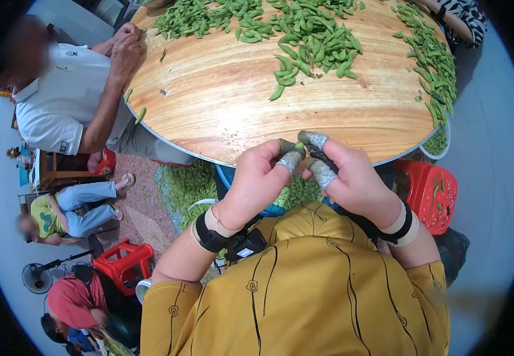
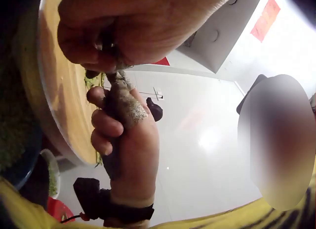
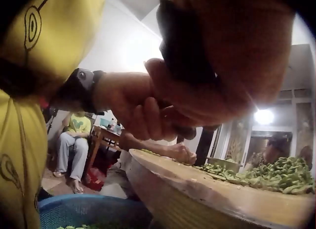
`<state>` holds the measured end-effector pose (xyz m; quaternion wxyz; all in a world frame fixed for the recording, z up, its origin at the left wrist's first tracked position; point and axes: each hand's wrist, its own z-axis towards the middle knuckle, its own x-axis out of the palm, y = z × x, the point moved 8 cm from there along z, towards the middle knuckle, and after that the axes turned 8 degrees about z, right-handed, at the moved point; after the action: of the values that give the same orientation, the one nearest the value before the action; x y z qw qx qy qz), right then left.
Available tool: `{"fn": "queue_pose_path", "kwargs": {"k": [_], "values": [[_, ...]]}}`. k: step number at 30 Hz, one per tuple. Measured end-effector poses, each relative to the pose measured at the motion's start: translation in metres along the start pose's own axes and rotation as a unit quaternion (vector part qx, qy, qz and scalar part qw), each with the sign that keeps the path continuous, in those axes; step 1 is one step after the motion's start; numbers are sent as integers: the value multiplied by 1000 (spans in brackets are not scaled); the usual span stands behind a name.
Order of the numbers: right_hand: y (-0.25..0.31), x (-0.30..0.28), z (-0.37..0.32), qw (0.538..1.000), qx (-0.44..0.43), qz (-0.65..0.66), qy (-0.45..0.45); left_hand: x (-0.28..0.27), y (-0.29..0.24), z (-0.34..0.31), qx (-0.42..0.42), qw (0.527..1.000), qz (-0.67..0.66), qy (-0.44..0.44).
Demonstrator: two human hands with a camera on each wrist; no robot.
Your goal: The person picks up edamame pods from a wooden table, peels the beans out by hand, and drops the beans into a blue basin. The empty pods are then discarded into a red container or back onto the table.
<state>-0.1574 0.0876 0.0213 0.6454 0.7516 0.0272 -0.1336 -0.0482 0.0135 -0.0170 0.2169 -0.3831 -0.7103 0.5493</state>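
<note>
Both hands meet just over the near edge of the round wooden table (image 1: 209, 101). My left hand (image 1: 257, 175) pinches a small green edamame pod (image 1: 299, 145) between its covered thumb and forefinger. My right hand (image 1: 355, 175) has its fingers curled in from the other side, its tips close against the same pod. Grey tape and dark coverings wrap several fingertips (image 1: 322, 172) on both hands. In the left wrist and right wrist views, the hands overlap and the pod is hidden behind the fingers. Below the hands, green beans (image 1: 298, 193) fill a blue basket (image 3: 94, 209).
Heaps of edamame pods (image 1: 316, 47) cover the table's far side and right edge. A white bowl (image 1: 445, 148) hangs beside the right rim, above a red stool (image 1: 432, 199). Green pods or hulls (image 1: 186, 190) litter the floor. A person in a white shirt (image 1: 61, 83) sits at left.
</note>
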Motion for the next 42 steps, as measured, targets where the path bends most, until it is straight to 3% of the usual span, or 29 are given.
{"fn": "queue_pose_path", "kwargs": {"k": [3, 5, 9, 11, 15, 17, 21, 22, 23, 24, 25, 27, 32, 34, 35, 36, 37, 38, 39, 41, 42], "values": [[-4, 2, 2, 999, 1, 36, 8, 1, -1, 0, 16, 1000, 20, 2], [-10, 3, 2, 996, 32, 85, 22, -3, -11, -2, 95, 982, 158, -35], [-19, 5, 3, 975, 86, 203, 28, -5, -18, -5, 94, 968, 224, -66], [-25, 9, -1, 949, 150, 275, 43, -3, -3, -4, 9, 1000, 20, -14], [-23, 9, -6, 918, 192, 344, 51, -1, -3, -4, 33, 997, -31, 59], [-15, 18, -13, 832, 235, 487, 125, 14, 1, -7, -40, 947, -258, 189], [-18, 20, -15, 804, 246, 527, 119, 20, 4, -4, -52, 934, -286, 210], [-23, 15, -13, 846, 242, 467, 85, 5, -7, 3, 83, 990, -31, 110], [-27, 10, -11, 883, 236, 404, 51, -3, -26, 0, 212, 951, 227, -1], [-28, 12, -11, 882, 235, 407, 48, 1, -52, -10, 298, 873, 384, -46], [-30, 13, -10, 893, 235, 380, 45, 3, -50, -11, 298, 872, 385, -43], [-30, 15, -8, 905, 233, 354, 42, 9, -54, -19, 336, 793, 495, -117], [-26, 11, -8, 916, 207, 344, 10, 13, -53, -20, 331, 784, 505, -140], [-29, 12, -9, 917, 201, 344, 9, 4, -39, -10, 257, 909, 318, -82], [-31, 13, -10, 919, 195, 343, 9, 4, -38, -10, 257, 908, 319, -81], [-34, 13, -10, 919, 194, 344, 9, 1, -14, -1, 112, 988, 102, -10], [-35, 13, -9, 919, 177, 353, 17, 11, 9, 1, -42, 990, -122, 61], [-35, 13, -9, 918, 161, 361, 25, 16, 8, -1, -60, 968, -225, 91], [-35, 9, -10, 918, 161, 362, 25, 14, 6, -2, -60, 968, -224, 91], [-33, 12, -14, 857, 196, 471, 73, 21, 5, -8, -102, 922, -334, 168], [-35, 11, -15, 857, 197, 471, 72, 23, 7, -9, -103, 921, -334, 169]]}}
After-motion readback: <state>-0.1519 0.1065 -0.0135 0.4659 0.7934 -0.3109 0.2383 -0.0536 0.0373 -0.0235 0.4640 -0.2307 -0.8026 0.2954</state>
